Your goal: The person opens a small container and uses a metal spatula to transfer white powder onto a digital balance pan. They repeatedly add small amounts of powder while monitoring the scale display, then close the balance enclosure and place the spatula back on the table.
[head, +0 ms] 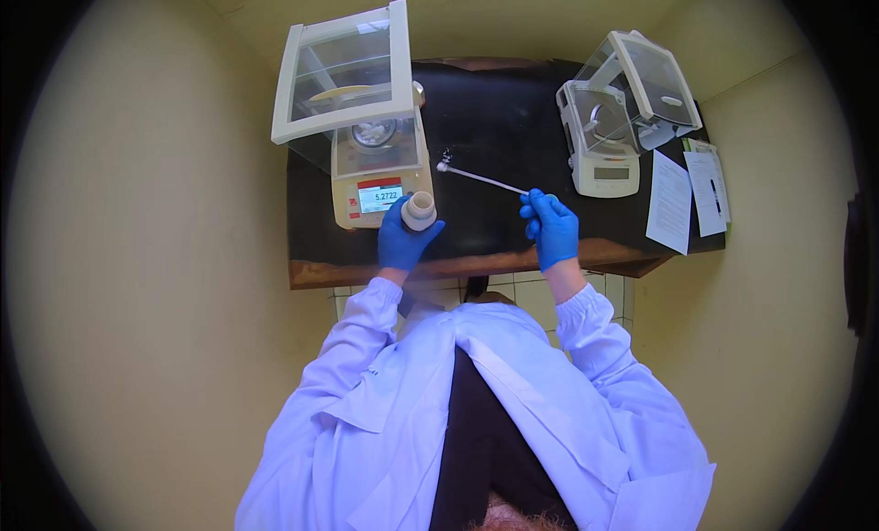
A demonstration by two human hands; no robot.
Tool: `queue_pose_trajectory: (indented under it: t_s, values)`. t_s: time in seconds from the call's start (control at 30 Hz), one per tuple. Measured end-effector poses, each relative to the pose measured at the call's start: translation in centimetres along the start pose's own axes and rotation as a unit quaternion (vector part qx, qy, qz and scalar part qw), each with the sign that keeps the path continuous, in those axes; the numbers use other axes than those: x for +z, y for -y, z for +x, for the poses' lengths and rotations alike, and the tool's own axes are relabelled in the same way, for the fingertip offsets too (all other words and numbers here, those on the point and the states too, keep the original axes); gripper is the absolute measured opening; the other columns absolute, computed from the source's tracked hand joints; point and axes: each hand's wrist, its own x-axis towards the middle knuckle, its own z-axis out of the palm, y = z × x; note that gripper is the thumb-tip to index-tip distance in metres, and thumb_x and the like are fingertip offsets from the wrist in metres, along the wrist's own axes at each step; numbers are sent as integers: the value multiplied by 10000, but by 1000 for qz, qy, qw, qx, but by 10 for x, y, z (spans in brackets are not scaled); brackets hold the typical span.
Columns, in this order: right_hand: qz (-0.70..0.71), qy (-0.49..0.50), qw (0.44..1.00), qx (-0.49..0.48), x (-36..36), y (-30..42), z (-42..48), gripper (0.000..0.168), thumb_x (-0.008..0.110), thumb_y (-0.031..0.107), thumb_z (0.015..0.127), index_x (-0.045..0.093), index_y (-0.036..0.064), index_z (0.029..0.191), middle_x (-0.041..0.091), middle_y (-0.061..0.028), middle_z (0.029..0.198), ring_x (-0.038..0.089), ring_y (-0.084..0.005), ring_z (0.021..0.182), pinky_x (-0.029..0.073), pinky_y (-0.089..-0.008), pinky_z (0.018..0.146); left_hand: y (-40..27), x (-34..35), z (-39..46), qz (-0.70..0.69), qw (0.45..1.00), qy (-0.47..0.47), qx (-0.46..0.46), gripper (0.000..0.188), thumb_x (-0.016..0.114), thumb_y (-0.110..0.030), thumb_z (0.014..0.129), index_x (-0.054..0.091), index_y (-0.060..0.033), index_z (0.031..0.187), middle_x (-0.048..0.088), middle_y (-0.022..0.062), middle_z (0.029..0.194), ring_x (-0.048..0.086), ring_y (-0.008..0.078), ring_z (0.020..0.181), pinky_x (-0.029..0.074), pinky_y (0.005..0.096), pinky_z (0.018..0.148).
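My left hand, in a blue glove, grips an open white plastic bottle just in front of the left balance's lit display. In my gloved right hand is the end of a thin lab spatula, pointing left over the dark tabletop. White material clings to its tip, close to some white specks on the table. The laboratory balance on the left holds a round dish with white lumps, behind its glass draft shield. Its display shows digits.
A second balance with a glass shield stands at the right of the black tabletop. Printed sheets and a pen lie by the right edge. The worn wooden front edge runs below my hands.
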Motion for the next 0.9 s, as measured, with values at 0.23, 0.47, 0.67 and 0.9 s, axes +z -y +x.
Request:
queue_pose_trajectory:
  t_s: [0.23, 0.47, 0.67, 0.9]
  values:
    - [-88, 47, 991, -87, -13, -21, -39, 183, 702, 188, 967, 764, 16, 973, 705, -32, 754, 578, -74, 568, 427, -226, 482, -16, -1, -5, 16, 1000, 20, 2, 650, 939, -321, 676, 637, -61, 1190, 722, 124, 1088, 707, 272, 1005, 561, 395, 892]
    - [-425, 158, 704, -546, -9, 9, -59, 141, 763, 56, 841, 748, 53, 981, 683, -86, 767, 629, -224, 578, 496, -313, 516, -10, -3, -18, 14, 1000, 13, 7, 602, 943, -298, 669, 661, -79, 1153, 726, 107, 1078, 709, 262, 985, 561, 397, 881]
    - [-463, 209, 644, -572, -4, 24, -62, 175, 760, 34, 825, 741, 59, 997, 677, -76, 763, 647, -234, 607, 507, -329, 529, -14, -7, -23, 1, 1000, 6, 2, 588, 943, -294, 668, 671, -75, 1142, 731, 109, 1069, 713, 262, 979, 562, 395, 885]
    - [-157, 83, 964, -197, -9, 2, -55, 147, 698, 147, 962, 764, 26, 1013, 724, -49, 804, 617, -74, 630, 447, -218, 525, -16, -11, -28, -13, 1000, 12, -12, 616, 945, -296, 665, 662, -61, 1159, 724, 129, 1105, 709, 285, 1004, 563, 405, 891]
